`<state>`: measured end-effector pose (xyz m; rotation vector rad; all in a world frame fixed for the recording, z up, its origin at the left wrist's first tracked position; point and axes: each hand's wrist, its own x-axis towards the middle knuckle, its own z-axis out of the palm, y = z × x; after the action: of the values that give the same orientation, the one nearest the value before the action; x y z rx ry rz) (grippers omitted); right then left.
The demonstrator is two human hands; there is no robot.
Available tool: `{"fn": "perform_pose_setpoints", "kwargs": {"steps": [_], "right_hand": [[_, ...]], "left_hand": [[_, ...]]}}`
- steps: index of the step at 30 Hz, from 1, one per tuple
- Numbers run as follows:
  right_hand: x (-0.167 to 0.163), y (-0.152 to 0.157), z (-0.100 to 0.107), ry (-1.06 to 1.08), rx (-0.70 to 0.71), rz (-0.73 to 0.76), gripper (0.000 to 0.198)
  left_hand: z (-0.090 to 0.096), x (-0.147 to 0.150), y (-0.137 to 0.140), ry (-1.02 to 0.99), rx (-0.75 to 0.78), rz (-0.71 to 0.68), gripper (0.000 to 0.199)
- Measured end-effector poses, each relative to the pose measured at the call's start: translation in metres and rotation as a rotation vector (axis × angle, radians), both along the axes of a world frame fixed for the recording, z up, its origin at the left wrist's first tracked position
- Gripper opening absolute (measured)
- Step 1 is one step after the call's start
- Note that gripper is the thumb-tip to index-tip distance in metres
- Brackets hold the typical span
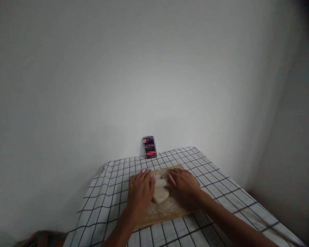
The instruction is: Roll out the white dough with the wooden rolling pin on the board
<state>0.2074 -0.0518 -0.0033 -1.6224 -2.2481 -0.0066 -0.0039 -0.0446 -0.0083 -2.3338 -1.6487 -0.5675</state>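
A pale rolling pin (160, 181) lies across a piece of dough (160, 196) on a floured wooden board (167, 213). My left hand (141, 188) rests over the pin's left part, its fingers pointing away from me and curving over it. Over the right part lies my right hand (184, 183), fingers angled inward to the left. Between the hands, the middle of the pin shows. The dough's near edge is rounded and sticks out on my side of the pin; both ends of the pin are mostly hidden by the hands.
A white cloth with dark grid lines (113, 187) covers the table under the board. At the back, a blurred dark phone-like object (150, 147) leans upright against the white wall (154, 85). Something brown (45, 238) shows at the lower left.
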Motion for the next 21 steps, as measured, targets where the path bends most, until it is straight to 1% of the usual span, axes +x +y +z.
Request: {"fn": "perform_pose_setpoints", "kwargs": {"steps": [3, 6, 8, 10, 13, 17, 19, 21], "right_hand": [[-0.001, -0.024, -0.008, 0.028, 0.028, 0.019, 0.047], [0.000, -0.042, -0.023, 0.053, 0.110, 0.052, 0.044], [0.001, -0.049, -0.033, 0.069, 0.156, 0.061, 0.044], [0.003, -0.049, -0.038, 0.076, 0.169, 0.070, 0.047], [0.004, -0.038, -0.031, 0.063, 0.126, 0.075, 0.047], [0.001, -0.012, -0.010, 0.036, 0.090, 0.051, 0.046], [-0.002, 0.003, -0.002, 0.020, 0.075, 0.020, 0.046], [-0.006, 0.018, 0.003, -0.007, 0.028, -0.032, 0.049]], "left_hand": [[-0.007, -0.005, -0.024, 0.002, 0.002, -0.011, 0.051], [-0.019, -0.012, -0.047, 0.003, -0.021, -0.012, 0.054], [-0.026, -0.015, -0.057, -0.007, -0.045, -0.007, 0.057], [-0.029, -0.017, -0.060, -0.016, -0.065, 0.002, 0.057], [-0.024, -0.014, -0.052, -0.009, -0.069, 0.009, 0.056], [-0.010, -0.009, -0.031, -0.010, -0.079, -0.002, 0.055], [-0.003, -0.007, -0.019, -0.013, -0.081, 0.000, 0.055], [0.004, -0.005, -0.007, -0.014, -0.086, 0.008, 0.054]]}}
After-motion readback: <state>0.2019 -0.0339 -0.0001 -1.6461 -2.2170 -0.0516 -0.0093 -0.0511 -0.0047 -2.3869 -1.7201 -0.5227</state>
